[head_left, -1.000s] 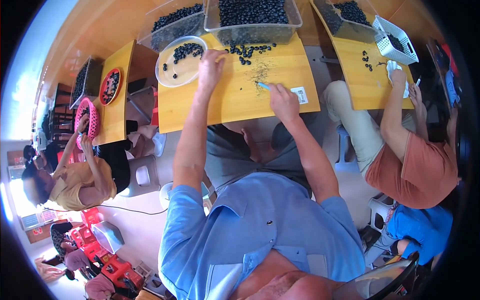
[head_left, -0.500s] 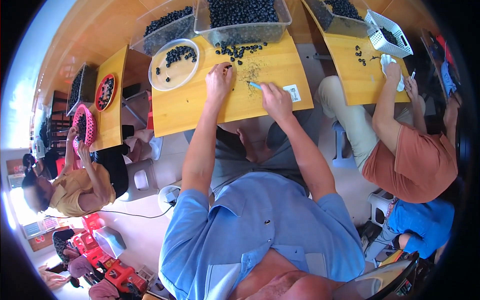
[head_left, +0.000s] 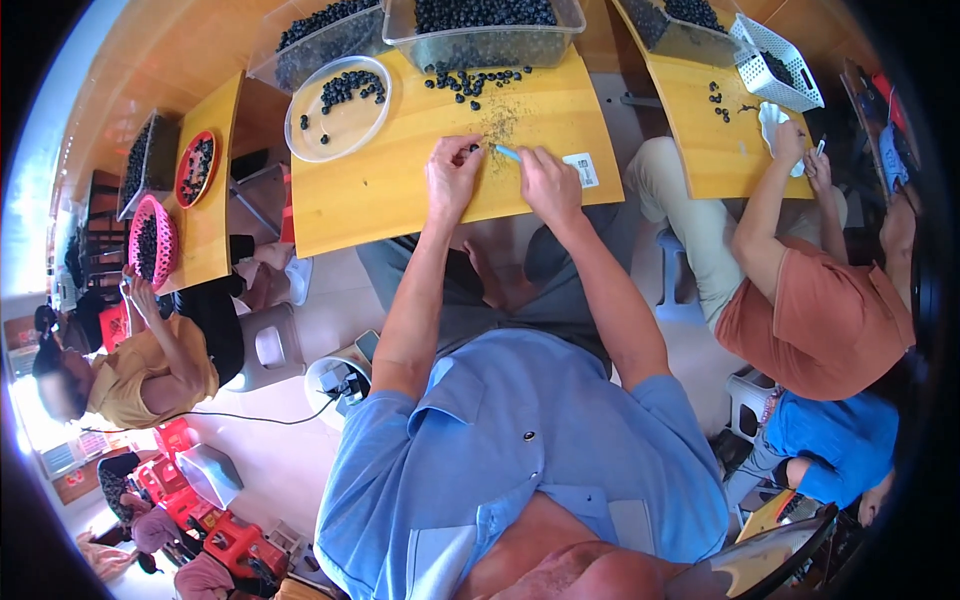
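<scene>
My left hand (head_left: 453, 178) is over the yellow wooden table (head_left: 400, 195), its thumb and fingers pinched on a small dark round bead (head_left: 473, 149). My right hand (head_left: 550, 183) grips a slim tool with a light blue handle (head_left: 508, 153). The tool's tip points left and lies close by the bead; whether they touch I cannot tell. Beyond my hands, loose dark beads (head_left: 468, 86) lie scattered beside fine dark crumbs (head_left: 500, 122). To the left, a round clear plastic tray (head_left: 345, 135) holds several more beads.
Clear bins full of dark beads (head_left: 485, 45) stand at the table's far edge. A white label (head_left: 581, 170) is stuck near the right edge. At right, a person in a rust-coloured shirt (head_left: 800, 320) works; at left, another in tan (head_left: 150, 365) sits by a pink basket (head_left: 153, 242).
My hands have come closer together, bringing the tool's tip near the bead in my left fingers. The whole view has shifted slightly.
</scene>
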